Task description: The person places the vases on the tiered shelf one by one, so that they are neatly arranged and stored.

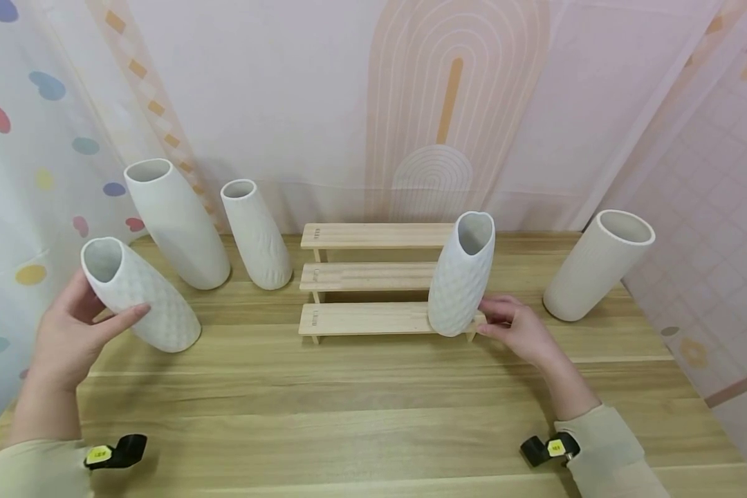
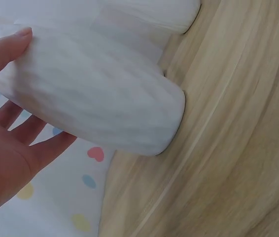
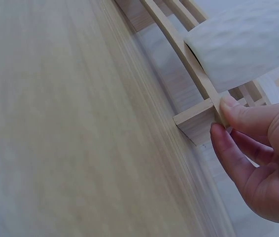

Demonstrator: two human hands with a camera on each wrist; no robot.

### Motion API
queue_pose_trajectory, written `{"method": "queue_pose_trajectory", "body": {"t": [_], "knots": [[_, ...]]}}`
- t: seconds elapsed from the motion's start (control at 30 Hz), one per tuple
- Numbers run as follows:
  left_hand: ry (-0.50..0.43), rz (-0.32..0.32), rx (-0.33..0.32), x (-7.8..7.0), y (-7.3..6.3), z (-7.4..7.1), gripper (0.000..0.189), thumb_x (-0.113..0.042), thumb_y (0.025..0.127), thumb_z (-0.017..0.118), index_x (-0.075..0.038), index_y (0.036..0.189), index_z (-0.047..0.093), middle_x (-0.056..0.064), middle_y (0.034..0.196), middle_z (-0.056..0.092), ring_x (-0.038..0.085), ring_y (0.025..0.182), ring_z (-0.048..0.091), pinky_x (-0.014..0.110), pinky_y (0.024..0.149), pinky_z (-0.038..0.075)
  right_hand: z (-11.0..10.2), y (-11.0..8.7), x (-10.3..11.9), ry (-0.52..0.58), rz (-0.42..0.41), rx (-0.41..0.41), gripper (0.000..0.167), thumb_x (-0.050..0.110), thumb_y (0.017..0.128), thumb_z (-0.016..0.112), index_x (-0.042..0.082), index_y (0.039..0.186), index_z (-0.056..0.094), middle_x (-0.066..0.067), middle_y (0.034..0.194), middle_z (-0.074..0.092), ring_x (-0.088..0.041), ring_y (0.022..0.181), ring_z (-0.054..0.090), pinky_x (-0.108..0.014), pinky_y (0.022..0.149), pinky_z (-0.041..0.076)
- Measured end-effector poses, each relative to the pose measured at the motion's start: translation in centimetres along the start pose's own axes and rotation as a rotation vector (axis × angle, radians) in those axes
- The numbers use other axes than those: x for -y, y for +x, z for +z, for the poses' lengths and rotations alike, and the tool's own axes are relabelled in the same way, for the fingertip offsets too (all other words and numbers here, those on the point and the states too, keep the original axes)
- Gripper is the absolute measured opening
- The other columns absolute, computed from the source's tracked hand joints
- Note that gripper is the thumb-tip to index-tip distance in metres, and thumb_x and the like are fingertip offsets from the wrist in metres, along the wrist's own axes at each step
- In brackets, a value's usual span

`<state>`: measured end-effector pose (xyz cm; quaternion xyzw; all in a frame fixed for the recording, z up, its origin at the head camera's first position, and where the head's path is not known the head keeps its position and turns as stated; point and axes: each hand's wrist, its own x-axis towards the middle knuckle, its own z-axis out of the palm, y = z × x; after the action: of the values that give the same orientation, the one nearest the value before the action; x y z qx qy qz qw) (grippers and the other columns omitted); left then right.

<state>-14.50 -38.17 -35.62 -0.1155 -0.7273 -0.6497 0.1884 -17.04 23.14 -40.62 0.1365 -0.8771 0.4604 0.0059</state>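
My left hand grips a white dimpled vase near its mouth, thumb on the front and fingers behind. In the left wrist view this vase has its base on the wood tabletop. A similar white dimpled vase stands on the lowest tier at the right end of a three-tier wooden display stand. Beside that vase, my right hand pinches the end of the lowest board between thumb and fingers. The right wrist view shows the thumb on top of the board, close to the vase's base.
A tall smooth white vase and a slimmer textured one stand at the back left. Another white vase stands right of the display stand. A patterned curtain hangs behind the wooden table.
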Motion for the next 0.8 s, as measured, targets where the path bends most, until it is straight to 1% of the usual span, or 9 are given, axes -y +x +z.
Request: {"method": "queue_pose_trajectory", "body": {"t": [0.23,0.33,0.4,0.47,0.57,0.63,0.67,0.8], "knots": [[0.042,-0.039,-0.073,-0.4,-0.4,0.3,0.083,0.026,0.073,0.070,-0.009,0.146,0.050,-0.001,0.119,0.062,0.006,0.100,0.060,0.010,0.078,0.050,0.0,0.0,0.0,0.005,0.000,0.002,0.042,0.000,0.086,0.074,-0.006,0.126,0.064,-0.023,0.127,0.057,-0.033,0.104,0.060,-0.030,0.085,0.052],[0.076,-0.057,-0.100,-0.6,-0.6,0.4,0.083,0.024,0.074,0.071,-0.011,0.146,0.050,-0.002,0.118,0.062,0.005,0.099,0.061,0.010,0.077,0.050,0.0,0.0,0.0,0.003,-0.001,0.002,0.042,0.000,0.086,0.074,-0.007,0.126,0.064,-0.023,0.126,0.057,-0.033,0.103,0.060,-0.029,0.084,0.052],[0.111,-0.068,-0.118,-0.6,-0.7,0.6,0.082,0.023,0.074,0.072,-0.013,0.145,0.051,-0.004,0.117,0.063,0.004,0.098,0.061,0.009,0.076,0.050,0.0,0.0,0.0,0.003,-0.002,0.004,0.042,0.000,0.086,0.074,-0.007,0.126,0.064,-0.023,0.126,0.057,-0.033,0.104,0.060,-0.029,0.084,0.051],[0.168,-0.078,-0.130,-0.6,-0.8,0.7,0.082,0.021,0.074,0.074,-0.014,0.145,0.051,-0.006,0.116,0.063,0.002,0.097,0.061,0.009,0.075,0.050,0.0,0.0,0.0,0.005,-0.002,0.005,0.042,0.000,0.086,0.074,-0.007,0.126,0.064,-0.023,0.126,0.057,-0.034,0.104,0.060,-0.030,0.085,0.051],[0.212,-0.088,-0.129,-0.8,-1.0,1.1,0.082,0.019,0.075,0.075,-0.015,0.145,0.051,-0.008,0.114,0.064,0.001,0.096,0.061,0.009,0.075,0.049,0.0,0.0,0.1,0.003,-0.004,0.006,0.041,0.000,0.086,0.074,-0.007,0.126,0.064,-0.023,0.126,0.057,-0.034,0.104,0.060,-0.031,0.085,0.052],[0.198,-0.083,-0.122,-0.9,-1.0,1.5,0.081,0.019,0.075,0.075,-0.015,0.145,0.052,-0.008,0.111,0.065,0.001,0.094,0.062,0.009,0.075,0.050,0.0,0.0,0.1,0.002,-0.009,0.004,0.041,0.001,0.087,0.074,-0.007,0.125,0.064,-0.024,0.125,0.057,-0.034,0.104,0.060,-0.032,0.085,0.052],[0.163,-0.075,-0.117,-1.0,-1.0,1.7,0.081,0.020,0.074,0.074,-0.013,0.144,0.052,-0.006,0.111,0.065,0.002,0.093,0.063,0.009,0.075,0.050,0.0,-0.1,0.1,0.001,-0.012,0.004,0.041,0.001,0.087,0.075,-0.008,0.125,0.064,-0.024,0.125,0.057,-0.033,0.104,0.060,-0.032,0.085,0.052],[0.076,-0.028,-0.091,-1.7,-0.8,3.1,0.079,0.024,0.072,0.073,-0.008,0.142,0.053,0.001,0.110,0.066,0.007,0.090,0.064,0.012,0.075,0.052,-0.1,-0.1,0.1,0.001,-0.014,0.001,0.041,0.001,0.087,0.074,-0.008,0.125,0.063,-0.024,0.125,0.057,-0.033,0.103,0.060,-0.031,0.085,0.051]]}}
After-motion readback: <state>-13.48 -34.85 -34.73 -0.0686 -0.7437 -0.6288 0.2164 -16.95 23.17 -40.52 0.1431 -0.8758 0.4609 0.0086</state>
